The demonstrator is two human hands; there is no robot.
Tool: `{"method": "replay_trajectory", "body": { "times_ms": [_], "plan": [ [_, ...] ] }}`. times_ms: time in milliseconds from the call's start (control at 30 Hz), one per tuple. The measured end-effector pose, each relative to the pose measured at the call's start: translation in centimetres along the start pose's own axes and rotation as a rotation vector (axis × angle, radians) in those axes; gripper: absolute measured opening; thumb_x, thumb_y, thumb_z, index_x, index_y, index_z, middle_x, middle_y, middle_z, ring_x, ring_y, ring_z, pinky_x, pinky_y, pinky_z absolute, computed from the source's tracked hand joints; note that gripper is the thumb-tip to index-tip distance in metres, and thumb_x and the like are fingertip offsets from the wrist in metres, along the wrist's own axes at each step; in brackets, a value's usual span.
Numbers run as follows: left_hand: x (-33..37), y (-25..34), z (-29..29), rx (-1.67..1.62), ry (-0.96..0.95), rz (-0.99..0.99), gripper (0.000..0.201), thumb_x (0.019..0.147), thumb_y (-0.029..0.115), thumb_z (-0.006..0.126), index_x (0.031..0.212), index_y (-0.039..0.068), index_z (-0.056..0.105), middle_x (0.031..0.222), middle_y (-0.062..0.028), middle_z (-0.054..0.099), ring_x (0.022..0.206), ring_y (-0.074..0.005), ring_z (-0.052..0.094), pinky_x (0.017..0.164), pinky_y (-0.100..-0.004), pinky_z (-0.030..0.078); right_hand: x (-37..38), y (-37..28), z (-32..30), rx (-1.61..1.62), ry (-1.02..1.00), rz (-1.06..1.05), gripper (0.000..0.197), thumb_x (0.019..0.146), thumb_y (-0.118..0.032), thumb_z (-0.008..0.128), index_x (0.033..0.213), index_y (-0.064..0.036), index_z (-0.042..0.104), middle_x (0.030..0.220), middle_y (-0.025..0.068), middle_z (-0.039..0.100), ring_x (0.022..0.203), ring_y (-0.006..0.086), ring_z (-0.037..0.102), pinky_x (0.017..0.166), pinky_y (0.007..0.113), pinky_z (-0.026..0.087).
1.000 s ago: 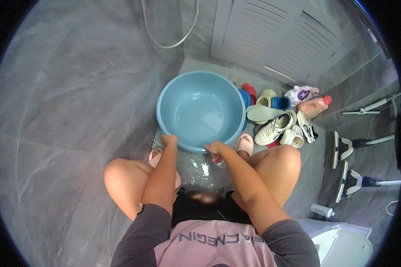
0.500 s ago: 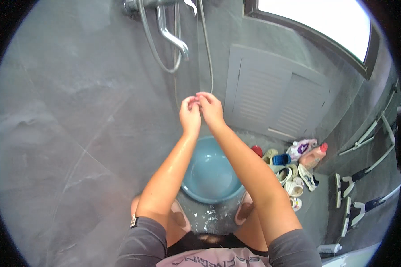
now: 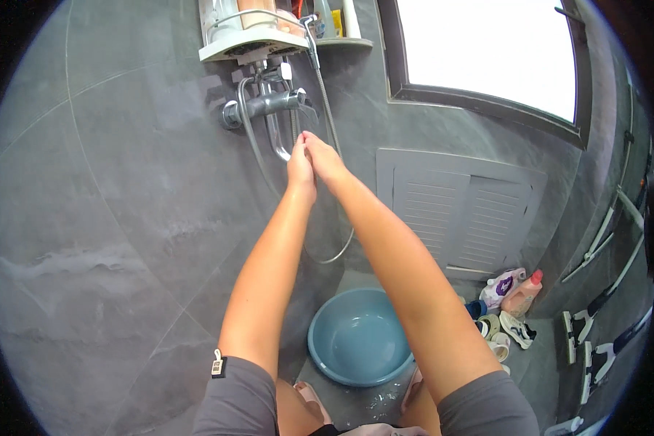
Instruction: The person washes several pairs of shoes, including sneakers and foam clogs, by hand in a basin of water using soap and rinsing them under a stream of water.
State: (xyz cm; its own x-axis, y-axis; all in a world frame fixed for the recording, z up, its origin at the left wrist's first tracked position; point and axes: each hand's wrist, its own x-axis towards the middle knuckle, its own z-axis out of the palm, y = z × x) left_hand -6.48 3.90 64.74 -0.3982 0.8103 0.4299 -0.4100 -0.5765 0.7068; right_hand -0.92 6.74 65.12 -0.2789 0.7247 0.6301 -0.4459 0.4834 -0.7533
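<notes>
Both my arms reach forward to the chrome shower mixer tap (image 3: 270,104) on the grey wall. My left hand (image 3: 300,168) and my right hand (image 3: 323,155) meet palm to palm beside the curved spout (image 3: 277,139). Their fingers look stretched out, and nothing shows between them, though the palms' inner sides are hidden. Lower down, a round blue basin (image 3: 360,338) sits on the floor between my feet, with its right side partly behind my right forearm.
Above the tap is a white corner shelf (image 3: 254,45) with bottles. A metal shower hose (image 3: 327,109) hangs down. Shoes (image 3: 516,330), a pink bottle (image 3: 522,293) and mops (image 3: 596,334) line the right side. A grey louvred panel (image 3: 458,211) is below the window (image 3: 487,51).
My view has tilted up, bringing the shelf and whole tap into sight. My hands have gone from curled fingers touching to straighter fingers laid together, closer to the tap.
</notes>
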Motion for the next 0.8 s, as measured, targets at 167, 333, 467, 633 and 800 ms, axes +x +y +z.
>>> {"method": "replay_trajectory", "body": {
  "times_ms": [167,333,467,633,800],
  "plan": [
    [2.5,2.1,2.4,-0.118,-0.022,-0.148,0.026,0.092,0.033,0.046,0.083,0.010,0.055,0.080,-0.0016,0.058,0.075,-0.0163,0.055,0.073,-0.0304,0.044,1.4,-2.2,0.4,-0.004,-0.031,0.178,0.053,0.093,-0.036,0.032,0.122,0.0049,0.049,0.126,0.0189,0.051,0.119,0.0265,0.044,0.102,0.035,0.031],
    [2.4,2.2,2.8,-0.090,-0.199,-0.138,0.024,0.092,0.030,0.047,0.082,0.011,0.055,0.083,-0.0009,0.057,0.078,-0.0139,0.053,0.072,-0.0293,0.044,2.7,-1.2,-0.2,-0.298,-0.038,-0.023,0.053,0.097,-0.032,0.016,0.131,0.0023,0.039,0.137,0.0185,0.039,0.131,0.0293,0.029,0.111,0.037,0.010],
    [1.7,3.1,2.2,-0.058,-0.176,-0.137,0.024,0.092,0.031,0.048,0.086,0.010,0.057,0.085,-0.0008,0.058,0.079,-0.0135,0.054,0.074,-0.0293,0.044,0.7,-1.1,1.2,-0.341,0.125,-0.142,0.052,0.097,-0.031,0.018,0.133,0.0003,0.039,0.138,0.0179,0.038,0.132,0.0275,0.028,0.111,0.037,0.011],
    [1.5,0.6,2.6,-0.002,-0.235,-0.101,0.046,0.095,0.032,0.039,0.130,0.003,0.043,0.124,-0.0064,0.051,0.113,-0.0147,0.047,0.096,-0.0261,0.036,0.9,1.5,-0.7,-0.239,0.286,-0.271,0.045,0.094,-0.026,0.033,0.129,0.0005,0.044,0.136,0.0181,0.042,0.128,0.0267,0.035,0.107,0.036,0.025],
    [-1.1,-8.2,-0.6,0.448,-0.155,-0.051,0.033,0.093,0.026,0.042,0.117,0.006,0.054,0.104,-0.0033,0.059,0.096,-0.0120,0.053,0.084,-0.0245,0.041,-5.0,7.4,-6.9,-0.362,0.301,-0.171,0.038,0.092,-0.023,0.038,0.117,0.0005,0.054,0.122,0.0183,0.054,0.115,0.0316,0.050,0.098,0.036,0.038]
  ]
}}
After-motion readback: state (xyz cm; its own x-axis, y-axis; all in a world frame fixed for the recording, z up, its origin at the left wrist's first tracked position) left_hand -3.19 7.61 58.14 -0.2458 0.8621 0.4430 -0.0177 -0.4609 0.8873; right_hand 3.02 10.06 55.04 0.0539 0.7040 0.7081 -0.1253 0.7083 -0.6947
